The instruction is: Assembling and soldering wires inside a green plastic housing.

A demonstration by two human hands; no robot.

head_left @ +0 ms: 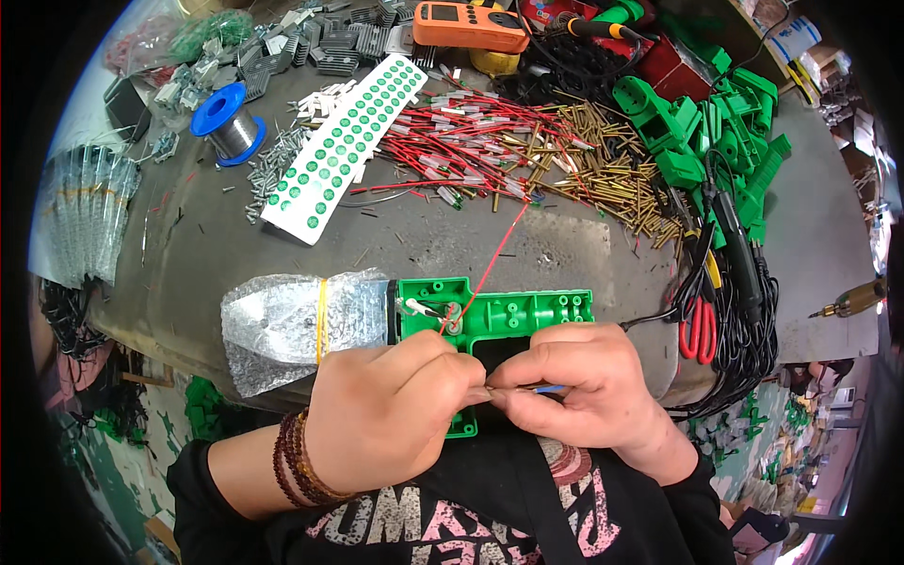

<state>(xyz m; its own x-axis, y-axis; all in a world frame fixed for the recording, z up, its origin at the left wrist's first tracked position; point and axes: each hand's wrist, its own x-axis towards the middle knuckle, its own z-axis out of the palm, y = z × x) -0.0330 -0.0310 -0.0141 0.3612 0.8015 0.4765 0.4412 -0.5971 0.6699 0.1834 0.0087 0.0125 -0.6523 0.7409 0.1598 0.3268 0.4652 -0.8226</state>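
Observation:
In front of me lies a green plastic housing point(513, 309), its open side with ribs and screw posts facing up. A bubble-wrapped part point(273, 325) with a yellow rubber band round it joins the housing's left end. My left hand point(391, 400) and my right hand point(579, 391) meet over the housing's near edge, both closed with fingertips pinched together. What they pinch is thin and mostly hidden; a bit of blue point(548, 388) shows at the right fingers. A red wire point(499, 252) runs from the housing beside my left hand up toward the wire pile.
Red wires point(452, 141), brass-coloured pins point(640, 193) and a sheet of green stickers point(344, 146) lie beyond. A solder spool point(231, 127) stands left. Green housings point(734, 132), red-handled scissors point(698, 330) and black cables are at right. An orange meter point(471, 25) sits at the back.

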